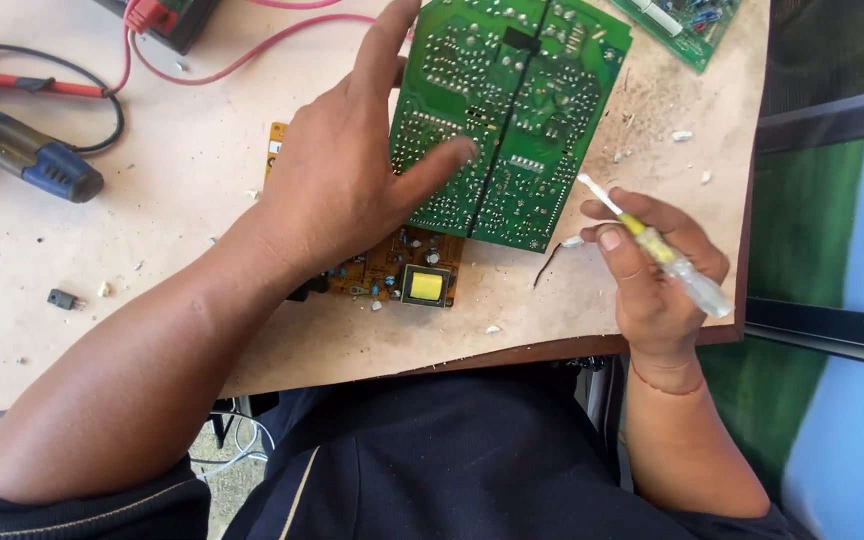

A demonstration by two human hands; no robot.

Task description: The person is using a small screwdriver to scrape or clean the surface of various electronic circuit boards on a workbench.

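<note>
A large green circuit board [512, 110] lies solder side up on the worn pale table [182, 200]. My left hand [337, 180] rests on its left edge, fingers spread, thumb pressing the board. Under it and the hand lies a smaller brown circuit board [397, 270] with a yellow transformer [425, 286]. My right hand [657, 270] sits at the table's right front edge and grips a small screwdriver [667, 255] with a clear yellow handle, its tip pointing toward the green board.
A blue-handled tool [27, 150] lies at the far left with black and red cables [72, 85]. Another green board [687, 25] sits at the top right corner. A small black component [62, 298] and white crumbs lie about. A screen [842, 240] stands to the right.
</note>
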